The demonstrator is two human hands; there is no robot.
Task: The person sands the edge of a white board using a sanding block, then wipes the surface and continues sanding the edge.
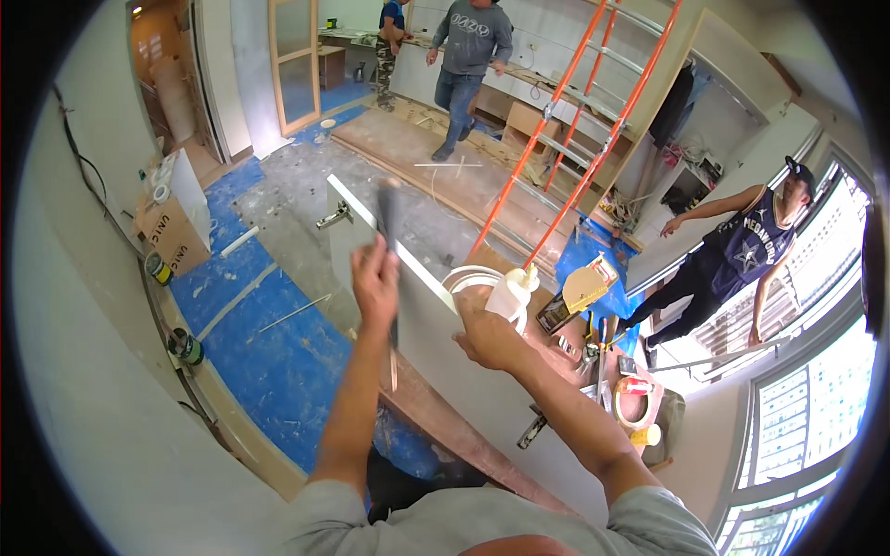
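— In the head view, what do we see in the hands?
— We see the left hand (374,287) with its fingers closed around a dark, long tool (387,222), which is blurred, so its kind we cannot tell. The right hand (491,335) has its fingers curled over the edge of a white panel (464,380), grasping it. The panel stands tilted in front of our body, between the two forearms, and it carries two metal hinges (532,428).

— And which things stand around us?
— Just beyond the right hand we find a white bucket (471,275) with a white bottle (510,296). Behind them an orange ladder (535,139) rises and blocks part of our sight to the cabinets. At our right, hand tools (593,347) and a roll of tape (633,406) lie crowded together. Blue sheeting (287,371) covers the floor at our left, with a thin stick (295,313) lying across it. One person (746,241) stands near the window, and two others (468,46) are at the far side.

— Can we notice some writing?
— Yes, there is large dark lettering on the cardboard box (171,232) at the left, and pale lettering on two of the shirts. The green-and-black can (186,347) by the wall has a label, too small for us to read.
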